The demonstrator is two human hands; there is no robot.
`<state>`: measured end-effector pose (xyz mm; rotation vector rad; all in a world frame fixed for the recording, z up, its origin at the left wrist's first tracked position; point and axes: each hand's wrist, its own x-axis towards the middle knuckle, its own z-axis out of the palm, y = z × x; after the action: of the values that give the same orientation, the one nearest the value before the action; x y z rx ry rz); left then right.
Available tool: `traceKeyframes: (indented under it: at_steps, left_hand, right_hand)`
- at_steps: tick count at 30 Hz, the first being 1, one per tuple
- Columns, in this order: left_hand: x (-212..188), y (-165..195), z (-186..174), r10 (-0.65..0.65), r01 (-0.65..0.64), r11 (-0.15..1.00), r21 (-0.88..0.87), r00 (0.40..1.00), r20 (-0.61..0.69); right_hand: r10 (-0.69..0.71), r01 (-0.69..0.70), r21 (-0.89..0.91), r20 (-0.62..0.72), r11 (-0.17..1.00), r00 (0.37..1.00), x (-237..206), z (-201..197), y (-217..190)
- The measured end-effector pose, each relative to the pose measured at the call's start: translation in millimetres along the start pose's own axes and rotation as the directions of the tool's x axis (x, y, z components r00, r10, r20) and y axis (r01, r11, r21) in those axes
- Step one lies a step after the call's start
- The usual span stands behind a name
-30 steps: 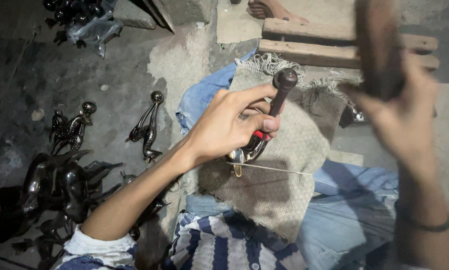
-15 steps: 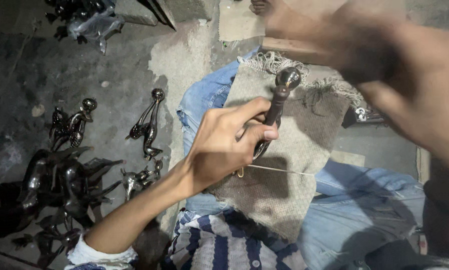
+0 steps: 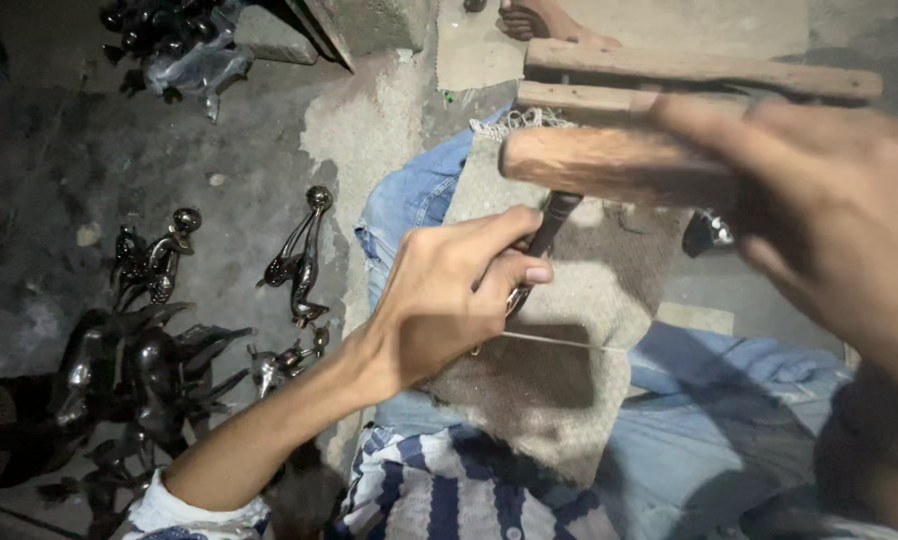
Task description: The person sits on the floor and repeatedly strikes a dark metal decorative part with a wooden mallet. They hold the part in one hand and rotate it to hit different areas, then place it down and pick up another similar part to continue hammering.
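My left hand (image 3: pixel 449 300) grips a dark metal chisel (image 3: pixel 547 232) that stands slanted on a coarse grey cloth (image 3: pixel 579 330) spread over my lap in blue jeans (image 3: pixel 414 195). A small shiny metal piece under the hand is mostly hidden by my fingers. My right hand (image 3: pixel 829 220), blurred and close to the camera, holds a wooden mallet (image 3: pixel 609 165) whose head lies right over the chisel's top end.
Dark metal figurines lie on the dirty floor at left: one slender figure (image 3: pixel 299 255), another (image 3: pixel 159 255), and a heap (image 3: pixel 119 380) at lower left. A wooden frame (image 3: pixel 699 70) and someone's bare foot (image 3: pixel 544 20) are at the top.
My right hand with the mallet has swung from raised at upper right down onto the top of the chisel. My left hand keeps its grip on the chisel.
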<state>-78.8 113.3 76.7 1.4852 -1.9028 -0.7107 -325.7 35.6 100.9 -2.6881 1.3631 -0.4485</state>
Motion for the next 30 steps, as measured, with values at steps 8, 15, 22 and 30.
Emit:
traceKeyframes:
  at_steps: [8,15,22,30]
  left_hand:
    - [1.1,-6.1,0.0,0.051,-0.052,0.987,-0.149,0.999,-0.012]
    - [-1.0,-6.8,2.9,0.248,-0.247,0.969,0.024,0.968,-0.034]
    - [-1.5,-2.9,4.3,0.225,-0.225,0.969,0.102,0.974,0.019]
    - [-0.4,0.4,7.5,0.344,-0.346,0.931,0.119,0.938,0.039]
  right_hand:
    - [-0.085,0.290,0.429,-0.436,0.855,0.896,-6.5,18.1,3.2]
    - [-0.079,0.162,0.323,-0.256,0.932,0.963,-15.5,25.4,13.5]
    - [-0.001,0.117,0.425,-0.263,0.898,0.965,-24.9,28.6,19.1]
    - [0.055,0.120,0.424,-0.378,0.897,0.924,-43.0,35.2,11.4]
